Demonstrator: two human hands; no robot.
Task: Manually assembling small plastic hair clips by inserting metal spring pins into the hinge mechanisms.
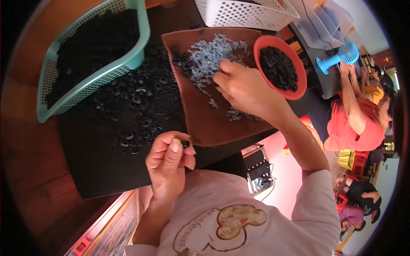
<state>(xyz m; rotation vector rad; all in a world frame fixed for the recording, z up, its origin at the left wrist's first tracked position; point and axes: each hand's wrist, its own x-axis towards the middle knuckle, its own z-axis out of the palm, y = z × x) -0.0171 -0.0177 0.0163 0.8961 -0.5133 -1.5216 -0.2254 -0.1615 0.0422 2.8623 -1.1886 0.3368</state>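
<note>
My left hand (168, 160) is closed at the table's near side, pinching a small black part (185, 144) between thumb and fingers. Over the brown cloth (213, 128), my right hand (239, 83) has its fingers pressed together at the edge of a pile of small silvery metal pieces (209, 53). Whatever those fingertips hold is hidden. Just right of that hand, an orange-red bowl (302, 81) contains many black parts. Loose black ring-like parts (136, 98) lie scattered on the dark table left of the cloth.
A green mesh basket (139, 55) full of black parts stands at the far left. Behind the cloth is a white perforated basket (239, 17). A blue fan (348, 53) stands on another table to the right, near a seated person in red (354, 128).
</note>
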